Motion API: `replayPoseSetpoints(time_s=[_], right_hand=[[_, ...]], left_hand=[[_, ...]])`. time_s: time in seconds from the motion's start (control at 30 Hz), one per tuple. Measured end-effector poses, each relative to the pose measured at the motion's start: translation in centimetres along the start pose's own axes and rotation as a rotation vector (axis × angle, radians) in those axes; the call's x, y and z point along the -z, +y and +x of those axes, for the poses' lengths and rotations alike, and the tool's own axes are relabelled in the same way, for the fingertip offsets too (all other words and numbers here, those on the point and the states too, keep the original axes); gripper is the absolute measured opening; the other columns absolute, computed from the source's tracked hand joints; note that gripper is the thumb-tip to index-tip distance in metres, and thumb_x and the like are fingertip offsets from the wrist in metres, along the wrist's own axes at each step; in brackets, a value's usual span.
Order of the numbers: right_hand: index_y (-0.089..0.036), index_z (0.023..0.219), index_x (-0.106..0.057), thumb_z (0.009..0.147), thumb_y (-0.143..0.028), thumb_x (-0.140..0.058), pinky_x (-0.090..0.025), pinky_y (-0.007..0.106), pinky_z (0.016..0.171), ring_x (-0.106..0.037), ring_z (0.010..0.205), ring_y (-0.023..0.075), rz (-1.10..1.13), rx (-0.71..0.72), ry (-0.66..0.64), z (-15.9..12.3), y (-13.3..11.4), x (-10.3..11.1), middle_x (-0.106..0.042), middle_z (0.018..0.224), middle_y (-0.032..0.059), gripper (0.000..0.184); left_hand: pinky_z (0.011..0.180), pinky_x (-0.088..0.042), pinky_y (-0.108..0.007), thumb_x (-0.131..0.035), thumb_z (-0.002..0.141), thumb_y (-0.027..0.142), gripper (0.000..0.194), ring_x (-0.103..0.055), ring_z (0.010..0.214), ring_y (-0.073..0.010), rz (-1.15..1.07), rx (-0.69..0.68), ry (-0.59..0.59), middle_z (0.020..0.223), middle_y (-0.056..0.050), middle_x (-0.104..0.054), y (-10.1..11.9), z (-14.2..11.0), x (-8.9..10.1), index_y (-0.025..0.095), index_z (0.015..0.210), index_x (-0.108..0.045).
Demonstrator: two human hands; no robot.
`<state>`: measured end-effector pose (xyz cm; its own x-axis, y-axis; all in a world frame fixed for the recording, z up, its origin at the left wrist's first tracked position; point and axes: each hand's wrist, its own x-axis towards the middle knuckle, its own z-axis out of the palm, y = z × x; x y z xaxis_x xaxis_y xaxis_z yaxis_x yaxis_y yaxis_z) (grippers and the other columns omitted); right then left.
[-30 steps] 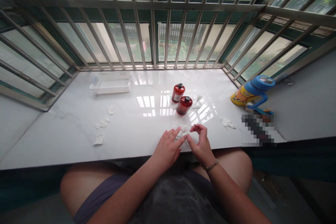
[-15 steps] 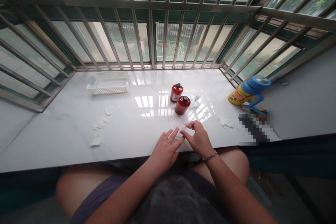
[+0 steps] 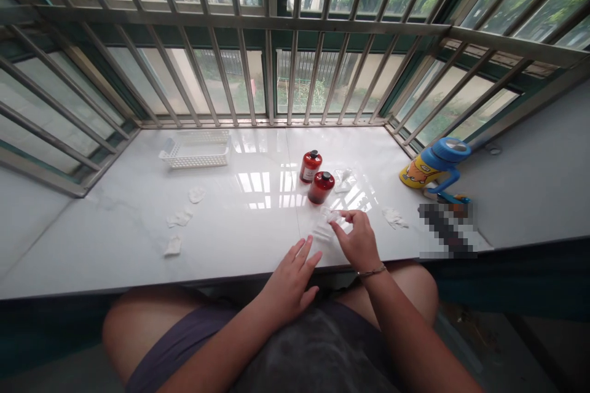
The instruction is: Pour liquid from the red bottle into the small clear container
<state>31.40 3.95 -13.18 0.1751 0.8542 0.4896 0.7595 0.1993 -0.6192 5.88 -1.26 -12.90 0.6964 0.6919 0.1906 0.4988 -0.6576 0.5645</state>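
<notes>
My right hand (image 3: 356, 239) pinches a small piece of clear plastic (image 3: 332, 217) between thumb and forefinger, just above the white marble sill (image 3: 106, 239). Part of the clear piece seems to reach down to the sill (image 3: 321, 230), but its outline is faint. My left hand (image 3: 291, 281) lies open near the sill's front edge, fingers spread, holding nothing. Beyond my right hand stand two red bottles with black caps (image 3: 310, 166) (image 3: 321, 188). A crumpled clear plastic bag (image 3: 345, 180) lies to their right.
A white plastic basket (image 3: 195, 150) stands at the back left. Crumpled white tissues (image 3: 179, 217) lie on the left, another (image 3: 394, 217) on the right. A blue and yellow bottle (image 3: 434, 163) stands at right, beside a pixelated object (image 3: 446, 228). Metal window bars (image 3: 271, 73) border the back.
My left hand has drawn back from the clear plastic toward the sill's front edge, and its fingers have spread. My right hand has moved slightly up the picture, keeping hold of the plastic.
</notes>
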Motion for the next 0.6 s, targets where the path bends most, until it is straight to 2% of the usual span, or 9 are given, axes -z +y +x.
replayPoseSetpoints(time_s=[0.03, 0.1, 0.17, 0.23, 0.3, 0.43, 0.53, 0.6], right_hand=[[-0.026, 0.103, -0.055, 0.1, -0.054, -0.07, -0.054, 0.048, 0.091, -0.062, 0.098, 0.0295, -0.016, -0.023, 0.031, 0.7, 0.8, 0.5, -0.067, 0.103, 0.0084, 0.032], [-0.026, 0.102, -0.053, 0.096, -0.058, -0.072, -0.053, 0.048, 0.09, -0.061, 0.095, 0.0294, -0.042, -0.073, 0.081, 2.3, 2.5, 1.4, -0.067, 0.105, 0.009, 0.038], [-0.025, 0.105, -0.052, 0.092, -0.061, -0.073, -0.052, 0.047, 0.087, -0.061, 0.093, 0.0292, -0.058, -0.124, 0.114, 4.0, 4.2, 2.2, -0.068, 0.108, 0.0106, 0.044], [-0.024, 0.107, -0.052, 0.087, -0.064, -0.075, -0.051, 0.044, 0.084, -0.064, 0.091, 0.0285, -0.084, -0.212, 0.131, 5.5, 5.8, 2.6, -0.069, 0.11, 0.0113, 0.05], [-0.024, 0.108, -0.052, 0.084, -0.065, -0.077, -0.05, 0.042, 0.081, -0.067, 0.092, 0.0287, -0.106, -0.282, 0.131, 6.6, 7.1, 2.7, -0.071, 0.111, 0.0113, 0.053], [-0.023, 0.109, -0.053, 0.083, -0.065, -0.076, -0.05, 0.043, 0.081, -0.068, 0.094, 0.0299, -0.118, -0.293, 0.075, 7.4, 8.2, 2.4, -0.073, 0.109, 0.012, 0.054], [-0.022, 0.117, -0.055, 0.083, -0.064, -0.075, -0.052, 0.045, 0.082, -0.066, 0.101, 0.0322, -0.133, -0.262, 0.081, 6.7, 7.5, 2.6, -0.072, 0.118, 0.0152, 0.057], [-0.022, 0.12, -0.057, 0.087, -0.062, -0.074, -0.053, 0.047, 0.086, -0.065, 0.109, 0.0344, -0.161, -0.212, 0.175, 5.2, 6.1, 2.9, -0.071, 0.126, 0.017, 0.054]], left_hand=[[0.128, -0.046, -0.056, -0.074, 0.094, 0.018, 0.076, -0.042, 0.159, -0.035, -0.048, -0.01, 0.01, 0.17, -0.018, -0.045, 0.0, -1.0, 0.1, 0.023, 0.162, -0.041], [0.116, -0.056, -0.048, -0.069, 0.098, 0.019, 0.059, -0.066, 0.132, -0.0279, -0.135, 0.019, 0.029, 0.142, -0.012, -0.069, -0.1, -3.1, 0.4, 0.025, 0.154, -0.05], [0.098, -0.062, -0.042, -0.067, 0.1, 0.021, 0.04, -0.073, 0.103, -0.0238, -0.169, 0.11, 0.06, 0.111, -0.005, -0.077, -0.5, -5.3, 0.6, 0.026, 0.14, -0.062], [0.085, -0.062, -0.038, -0.066, 0.101, 0.023, 0.024, -0.072, 0.087, -0.0231, -0.154, 0.221, 0.089, 0.093, -0.002, -0.076, -1.0, -7.4, 0.8, 0.026, 0.125, -0.071], [0.079, -0.06, -0.037, -0.066, 0.101, 0.027, 0.015, -0.072, 0.083, -0.0235, -0.134, 0.315, 0.101, 0.087, -0.001, -0.076, -1.3, -9.1, 1.2, 0.027, 0.113, -0.075], [0.077, -0.059, -0.034, -0.065, 0.102, 0.031, 0.014, -0.073, 0.082, -0.0232, -0.152, 0.427, 0.142, 0.087, -0.001, -0.078, -1.1, -11.1, 2.1, 0.028, 0.106, -0.078], [0.083, -0.061, -0.034, -0.065, 0.104, 0.035, 0.015, -0.076, 0.088, -0.0219, -0.265, 0.478, 0.202, 0.095, 0.0, -0.08, -0.6, -11.1, 3.2, 0.028, 0.107, -0.077], [0.09, -0.062, -0.034, -0.065, 0.105, 0.039, 0.018, -0.078, 0.096, -0.0215, -0.336, 0.47, 0.256, 0.104, -0.002, -0.081, -0.2, -10.4, 4.0, 0.027, 0.113, -0.075]])
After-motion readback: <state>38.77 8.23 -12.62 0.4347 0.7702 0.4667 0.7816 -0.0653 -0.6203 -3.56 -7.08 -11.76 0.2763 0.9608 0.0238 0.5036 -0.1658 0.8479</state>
